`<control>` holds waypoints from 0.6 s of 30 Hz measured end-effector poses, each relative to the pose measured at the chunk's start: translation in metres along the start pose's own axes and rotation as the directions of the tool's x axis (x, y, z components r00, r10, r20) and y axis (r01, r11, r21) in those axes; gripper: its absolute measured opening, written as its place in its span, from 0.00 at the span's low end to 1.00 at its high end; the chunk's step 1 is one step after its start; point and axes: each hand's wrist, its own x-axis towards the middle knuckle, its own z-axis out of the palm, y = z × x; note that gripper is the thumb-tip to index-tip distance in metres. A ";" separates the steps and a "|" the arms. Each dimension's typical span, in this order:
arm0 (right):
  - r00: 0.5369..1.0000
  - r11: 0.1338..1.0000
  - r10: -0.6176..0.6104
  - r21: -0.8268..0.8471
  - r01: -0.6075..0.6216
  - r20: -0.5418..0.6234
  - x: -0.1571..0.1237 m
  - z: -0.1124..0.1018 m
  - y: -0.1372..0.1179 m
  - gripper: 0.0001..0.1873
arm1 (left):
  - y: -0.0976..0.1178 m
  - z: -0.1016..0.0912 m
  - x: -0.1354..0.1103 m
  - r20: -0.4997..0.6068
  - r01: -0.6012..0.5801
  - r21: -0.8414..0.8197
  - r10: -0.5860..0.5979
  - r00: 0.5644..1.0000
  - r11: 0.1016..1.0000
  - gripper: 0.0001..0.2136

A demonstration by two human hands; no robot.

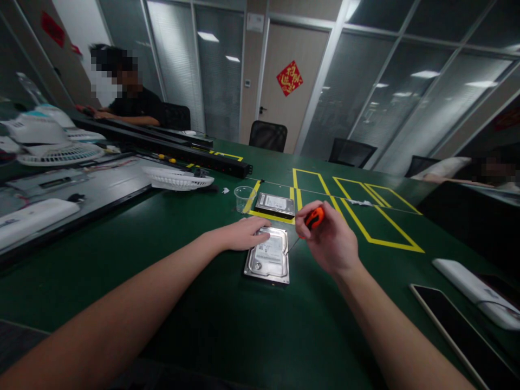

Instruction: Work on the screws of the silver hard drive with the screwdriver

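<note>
A silver hard drive (268, 260) lies flat on the green table (227, 325) in front of me. My left hand (246, 234) rests on its far left corner, fingers laid flat over the edge. My right hand (330, 238) is closed around an orange-handled screwdriver (313, 218); its thin shaft slants down to the drive's right edge. A second hard drive (275, 204) lies farther back, beside the yellow tape lines (365, 227). A small clear plastic cup (244, 198) stands to its left.
A white fan grille (177, 178) and a long black bar (170, 149) lie at the back left, with fan parts (49, 141) beyond. A person sits at the far left. A dark tablet (463, 330) and a white device (475, 290) lie at the right.
</note>
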 end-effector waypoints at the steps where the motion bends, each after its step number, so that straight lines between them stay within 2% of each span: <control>1: 1.000 1.000 0.000 -0.006 0.000 0.001 0.000 0.000 0.000 0.20 | 0.000 0.000 0.000 -0.001 -0.003 -0.002 0.003 1.000 1.000 0.23; 10: 0.999 0.996 -0.040 -0.085 0.040 0.002 -0.002 -0.003 0.004 0.13 | -0.003 0.002 0.001 -0.017 -0.011 -0.005 0.010 1.000 1.000 0.23; 18: 0.999 0.999 -0.030 -0.029 0.030 0.024 -0.002 -0.002 0.003 0.09 | -0.002 0.003 0.002 -0.015 -0.023 0.005 0.023 1.000 1.000 0.22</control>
